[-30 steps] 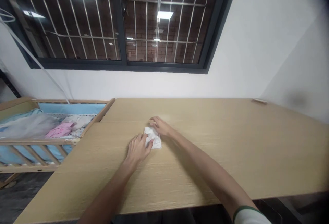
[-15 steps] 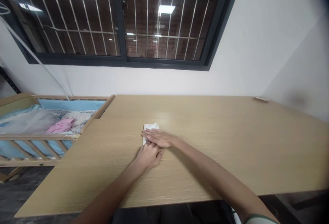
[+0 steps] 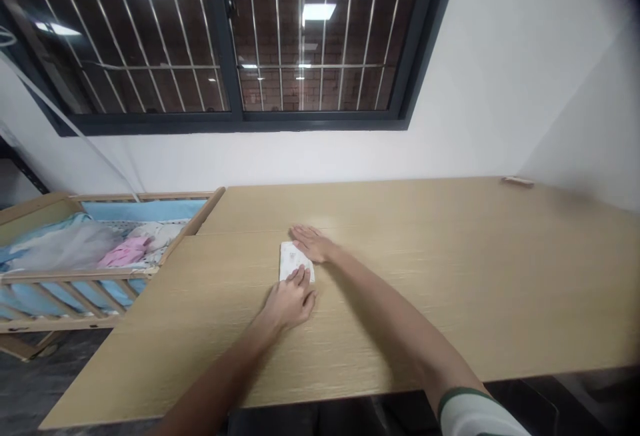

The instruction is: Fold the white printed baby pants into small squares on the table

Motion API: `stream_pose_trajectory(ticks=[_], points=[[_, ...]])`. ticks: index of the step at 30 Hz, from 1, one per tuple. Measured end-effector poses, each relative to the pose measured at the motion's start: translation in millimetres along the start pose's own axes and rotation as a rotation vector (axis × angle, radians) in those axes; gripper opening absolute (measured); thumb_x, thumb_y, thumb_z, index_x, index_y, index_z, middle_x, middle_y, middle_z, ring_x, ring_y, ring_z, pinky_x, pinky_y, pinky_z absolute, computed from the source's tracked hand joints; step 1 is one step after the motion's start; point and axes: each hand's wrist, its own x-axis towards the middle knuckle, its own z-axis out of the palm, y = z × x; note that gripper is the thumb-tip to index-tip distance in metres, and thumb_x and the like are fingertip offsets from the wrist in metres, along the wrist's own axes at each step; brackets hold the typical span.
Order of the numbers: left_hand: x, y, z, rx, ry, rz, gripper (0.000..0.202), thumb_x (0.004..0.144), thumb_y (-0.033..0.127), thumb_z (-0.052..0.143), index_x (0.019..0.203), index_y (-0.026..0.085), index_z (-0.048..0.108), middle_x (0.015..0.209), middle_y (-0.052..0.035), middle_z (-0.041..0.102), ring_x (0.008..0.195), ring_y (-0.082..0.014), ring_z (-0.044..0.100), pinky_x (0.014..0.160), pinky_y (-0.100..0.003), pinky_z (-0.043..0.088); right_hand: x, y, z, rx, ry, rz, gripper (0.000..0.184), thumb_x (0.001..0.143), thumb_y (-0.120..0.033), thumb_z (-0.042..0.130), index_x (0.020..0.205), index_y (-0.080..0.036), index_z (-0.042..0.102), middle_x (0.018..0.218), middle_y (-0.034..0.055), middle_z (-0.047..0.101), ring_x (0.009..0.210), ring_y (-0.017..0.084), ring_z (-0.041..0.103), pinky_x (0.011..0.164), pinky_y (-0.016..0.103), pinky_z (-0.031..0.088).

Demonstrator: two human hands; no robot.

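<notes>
Item: small white folded cloth, flat on the pale wooden worktop, left of middle | Left hand: released, fingertips on its near edge | Right hand: flat, unclenched, on its far right corner | Handling: even downward pressure probably keeps the edges aligned | Room: worktop runs wide to the right; wooden crib just beyond the left edge

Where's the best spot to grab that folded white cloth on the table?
Probably pinch its left long edge, coming from the left: the folded white cloth lies flat, the left hand covers its near end, the right hand its far right corner.
</notes>
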Motion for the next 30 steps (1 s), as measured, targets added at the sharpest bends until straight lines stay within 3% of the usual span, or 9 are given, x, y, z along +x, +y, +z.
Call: stream_pose_trajectory(ticks=[3,6,9,11,14,20,23,25,30], points=[[4,-11,-7.5,-0.062,0.132,-0.107,0.04,0.101,0.038,0.038,0.133,0.024,0.057,0.139,-0.0089,0.062,0.114,-0.0247,0.065,0.095,-0.035,0.052,1,-2,0,-0.086,0.151,0.065,0.059,0.105,-0.044,0.032,0.157,-0.016,0.036,0.164,0.0133,0.028,0.154,0.025,0.018,0.124,0.045,0.008],[8,-22,-17.8,0.003,0.268,-0.297,0.037,0.103,0.039,0.034,0.111,0.021,0.066,0.115,-0.0103,0.071,0.107,-0.0247,0.066,0.091,-0.033,0.049,-2,-9,-4,-0.09,0.274,0.136,0.054,0.105,-0.039,0.033,0.153,-0.016,0.039,0.158,0.017,0.038,0.148,0.028,0.03,0.119,0.047,0.019],[9,-29,-24.5,0.088,0.207,-0.492,0.045,0.103,0.045,0.03,0.098,0.018,0.065,0.104,-0.0133,0.071,0.097,-0.0277,0.069,0.081,-0.035,0.048,-11,-15,-7,-0.016,0.332,0.225,0.041,0.101,-0.032,0.043,0.138,-0.018,0.054,0.134,0.0158,0.058,0.128,0.027,0.05,0.11,0.044,0.031],[10,-32,-25.2,0.1,0.13,-0.57,0.05,0.103,0.05,0.03,0.097,0.015,0.065,0.104,-0.0165,0.071,0.092,-0.0299,0.07,0.077,-0.036,0.048,-18,-17,-5,0.062,0.32,0.257,0.029,0.098,-0.03,0.05,0.121,-0.018,0.062,0.116,0.0119,0.063,0.112,0.024,0.057,0.101,0.039,0.038],[11,-35,-23.7,0.08,0.053,-0.538,0.048,0.101,0.051,0.035,0.099,0.014,0.065,0.103,-0.0183,0.071,0.094,-0.0322,0.07,0.078,-0.037,0.047,-30,-22,5,0.126,0.288,0.248,0.021,0.094,-0.031,0.058,0.109,-0.018,0.064,0.103,0.0073,0.062,0.097,0.02,0.058,0.092,0.034,0.041],[7,-38,-35.5,0.021,-0.035,-0.385,0.035,0.1,0.047,0.046,0.1,0.019,0.065,0.104,-0.0128,0.074,0.1,-0.0279,0.07,0.08,-0.032,0.045,-55,-56,23,0.001,0.33,0.378,0.021,0.095,-0.029,0.056,0.111,-0.017,0.06,0.112,0.0118,0.058,0.11,0.025,0.051,0.095,0.037,0.037],[-15,-37,-47.0,0.009,-0.049,-0.352,0.033,0.098,0.048,0.049,0.094,0.019,0.064,0.1,-0.0119,0.074,0.097,-0.0276,0.069,0.076,-0.031,0.042,-77,-85,25,0.003,0.233,0.354,0.022,0.096,-0.032,0.055,0.113,-0.018,0.058,0.118,0.0126,0.057,0.112,0.027,0.049,0.096,0.039,0.036],[-42,-37,-52.7,-0.016,-0.052,-0.338,0.031,0.097,0.048,0.049,0.089,0.021,0.062,0.094,-0.009,0.074,0.091,-0.0256,0.069,0.072,-0.03,0.04,-94,-111,26,0.041,0.171,0.302,0.021,0.095,-0.032,0.055,0.112,-0.018,0.057,0.117,0.0124,0.058,0.112,0.028,0.049,0.097,0.041,0.035],[-147,-49,-59.8,-0.166,-0.043,-0.377,0.037,0.091,0.052,0.049,0.068,0.023,0.05,0.07,-0.0012,0.065,0.069,-0.0194,0.061,0.064,-0.028,0.036,-133,-190,38,0.271,0.087,0.221,0.022,0.088,-0.036,0.064,0.101,-0.019,0.06,0.104,0.0092,0.061,0.103,0.026,0.053,0.094,0.039,0.036]])
